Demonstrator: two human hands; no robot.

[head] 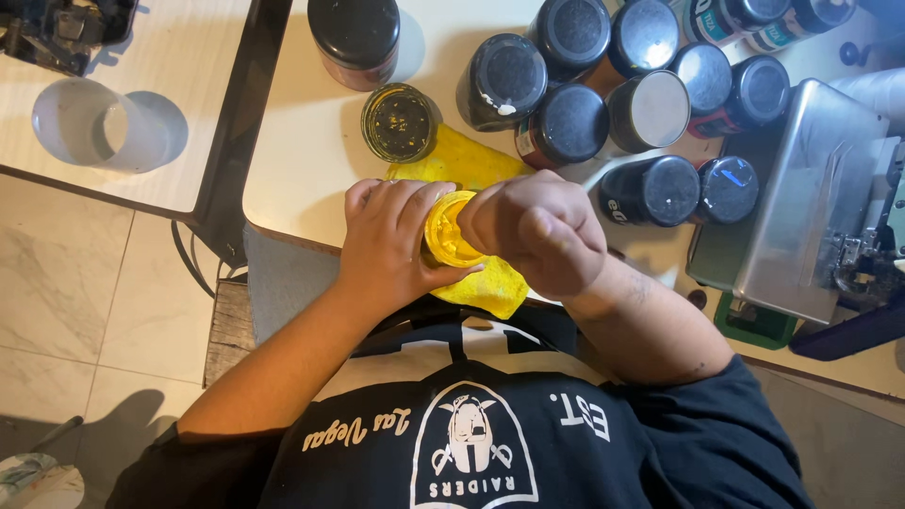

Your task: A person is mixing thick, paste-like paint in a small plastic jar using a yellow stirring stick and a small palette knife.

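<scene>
Both hands are meeting at the near edge of the desk (311,141), over a yellow cloth (471,165) that is lying partly under them. The left hand (391,240) is wrapping its fingers (401,203) around a small yellow jar (448,231), gripping it from the side, while the right hand (537,231) is curling into a loose fist against the jar's other side; its fingertips are hiding behind the knuckles, so I cannot tell whether they are pinching the jar or something inside it. Just beyond the cloth an open jar (400,123) with dark, yellow-flecked contents is standing, with a larger dark-lidded jar (355,38) behind it. To the right a tight cluster of black-lidded jars (570,123) is crowding the desk, close to the right hand. Further right a metal machine (801,207) is sitting, cut off by the frame edge. On a separate desk at left a clear plastic cup (94,127) is lying on its side. The jar's lower body is hidden by the hands.
</scene>
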